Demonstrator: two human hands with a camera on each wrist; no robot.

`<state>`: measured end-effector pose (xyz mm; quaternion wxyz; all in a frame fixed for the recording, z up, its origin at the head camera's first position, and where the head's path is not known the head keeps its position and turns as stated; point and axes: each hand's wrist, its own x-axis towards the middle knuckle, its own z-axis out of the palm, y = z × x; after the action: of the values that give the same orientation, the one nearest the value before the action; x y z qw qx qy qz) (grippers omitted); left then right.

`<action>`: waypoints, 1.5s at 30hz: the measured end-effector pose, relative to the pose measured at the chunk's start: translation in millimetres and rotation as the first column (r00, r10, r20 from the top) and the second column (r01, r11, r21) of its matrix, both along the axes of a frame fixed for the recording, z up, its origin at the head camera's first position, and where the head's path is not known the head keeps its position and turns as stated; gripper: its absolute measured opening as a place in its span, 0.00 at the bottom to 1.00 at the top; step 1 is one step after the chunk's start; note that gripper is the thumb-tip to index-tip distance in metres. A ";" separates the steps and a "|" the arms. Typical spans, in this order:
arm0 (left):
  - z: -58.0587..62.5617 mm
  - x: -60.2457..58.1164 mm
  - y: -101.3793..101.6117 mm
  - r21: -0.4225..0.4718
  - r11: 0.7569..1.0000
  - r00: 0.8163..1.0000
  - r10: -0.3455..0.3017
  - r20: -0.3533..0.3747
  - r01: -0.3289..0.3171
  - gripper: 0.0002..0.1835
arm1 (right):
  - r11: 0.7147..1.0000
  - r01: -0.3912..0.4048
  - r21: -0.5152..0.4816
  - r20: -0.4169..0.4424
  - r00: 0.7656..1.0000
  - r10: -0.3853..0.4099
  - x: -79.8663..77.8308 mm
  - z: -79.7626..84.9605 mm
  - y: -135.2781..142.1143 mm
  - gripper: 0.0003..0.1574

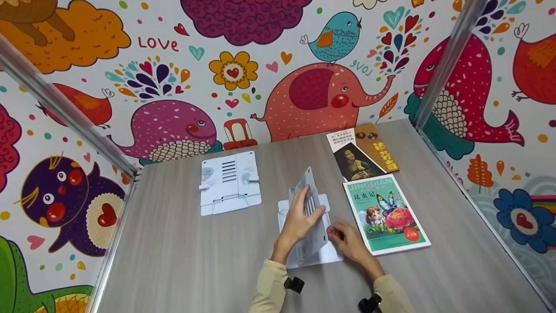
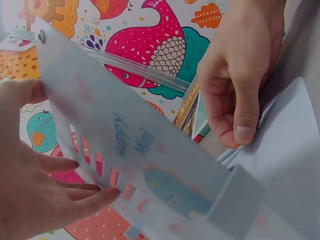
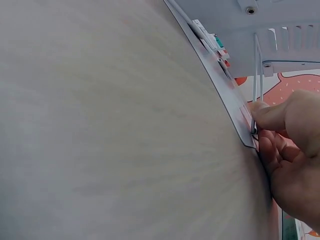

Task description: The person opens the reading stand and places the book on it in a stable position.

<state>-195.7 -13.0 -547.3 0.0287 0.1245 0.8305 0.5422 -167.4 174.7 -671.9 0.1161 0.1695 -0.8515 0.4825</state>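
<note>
A pale book stand point(image 1: 316, 243) with a slotted back panel stands unfolded in front of me, its panel raised steeply above the flat base point(image 1: 332, 254). My left hand point(image 1: 299, 219) grips this panel by its edge, and in the left wrist view the fingers lie near its slots. Printed lettering and a blue cartoon figure show on the panel point(image 2: 100, 90). Low at the stand's right side, my right hand point(image 1: 347, 241) is beside the base. The right wrist view shows its thumb and finger pinching the lower end of a thin wire support point(image 3: 257, 75).
A second book stand point(image 1: 246, 187) lies folded flat at the left back. To the right lies a green children's book point(image 1: 386, 217); behind it are a book with a portrait cover point(image 1: 354, 161) and a brown book point(image 1: 373, 143). Patterned walls with metal rails point(image 1: 443, 65) enclose the table.
</note>
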 end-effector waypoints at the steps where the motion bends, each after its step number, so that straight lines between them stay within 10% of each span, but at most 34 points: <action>1: 0.0 0.2 0.7 -0.004 1.000 1.000 -0.002 -0.001 0.002 0.43 | 1.000 -0.003 -0.004 0.001 1.000 0.003 0.1 -0.4 0.4 0.09; 30: -4.3 -3.9 3.2 -0.015 0.999 0.998 -0.044 -0.045 0.043 0.39 | 0.996 0.065 -0.069 0.092 0.994 -0.059 6.5 3.2 5.7 0.11; 45: -25.9 -49.2 -13.4 0.053 0.997 0.998 0.058 0.009 -0.058 0.27 | 0.953 0.090 -0.291 0.273 0.962 -0.007 35.1 69.8 7.0 0.04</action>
<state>-244.9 -26.4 -573.3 0.0128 0.0989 0.8190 0.5650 -132.3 181.7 -602.1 0.0360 0.0618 -0.7800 0.6217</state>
